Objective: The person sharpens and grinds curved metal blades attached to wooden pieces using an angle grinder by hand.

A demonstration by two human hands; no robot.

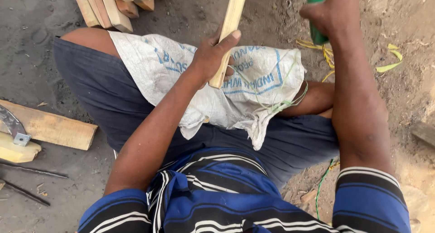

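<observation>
while the left hand (212,56) grips a flat wooden stick (229,31), a woven sack (172,70) lies beneath.

Stacked wooden pieces (118,4) top left; flat plank (54,126) on ground at left; yellow strips (390,60) on dirt, right.
</observation>
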